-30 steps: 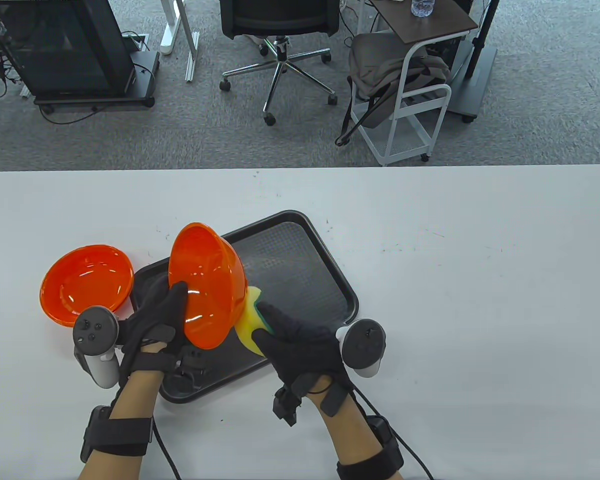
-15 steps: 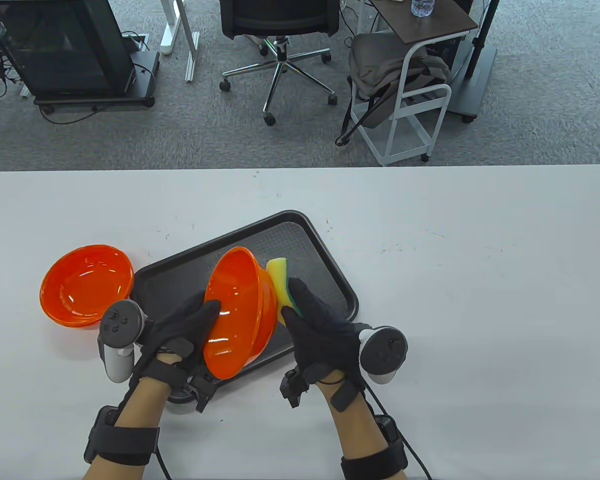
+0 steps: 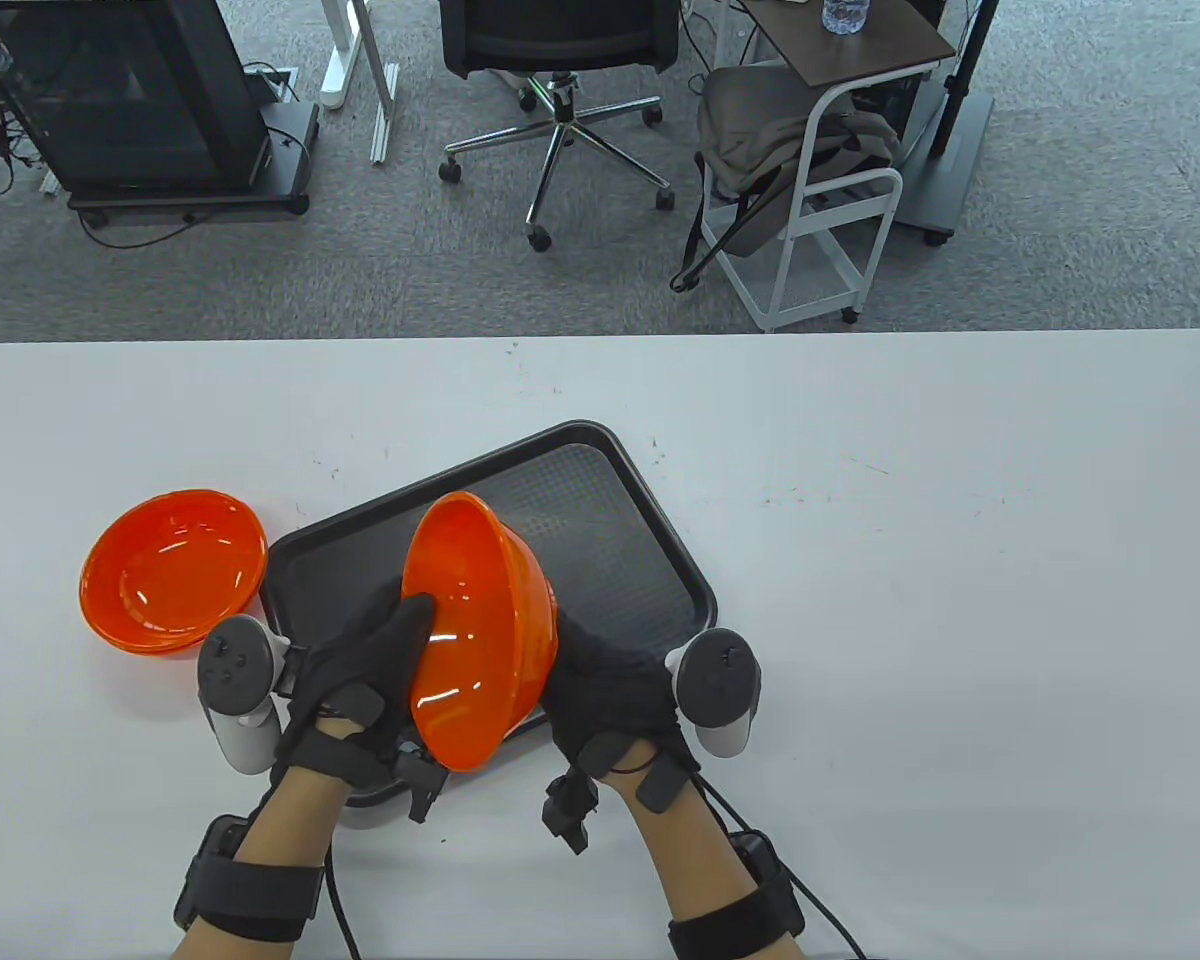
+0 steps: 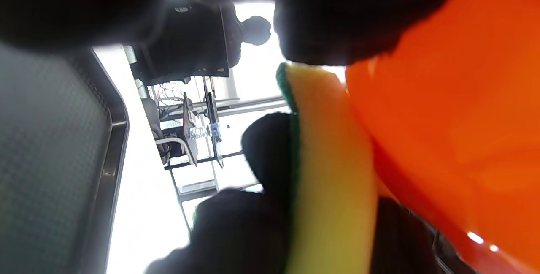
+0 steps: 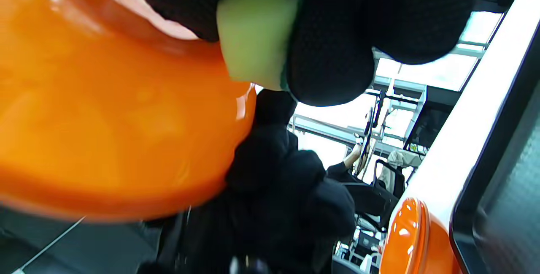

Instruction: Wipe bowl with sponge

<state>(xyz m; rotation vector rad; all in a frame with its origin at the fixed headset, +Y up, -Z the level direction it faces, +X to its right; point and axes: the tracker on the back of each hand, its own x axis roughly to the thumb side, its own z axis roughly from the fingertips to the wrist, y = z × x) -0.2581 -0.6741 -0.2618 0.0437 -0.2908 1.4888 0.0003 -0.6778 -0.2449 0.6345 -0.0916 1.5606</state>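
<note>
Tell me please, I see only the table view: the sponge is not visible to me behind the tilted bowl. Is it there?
Observer: Yes. In the left wrist view the sponge lies flat against the outside of the held bowl, yellow side on the orange wall.
Operator: Which hand holds it?
Observer: The right hand. In the right wrist view its fingers wrap over the sponge's end.
Operator: And the green side of the sponge?
Observer: It faces away from the bowl, toward the right hand's fingers, in the left wrist view.
</note>
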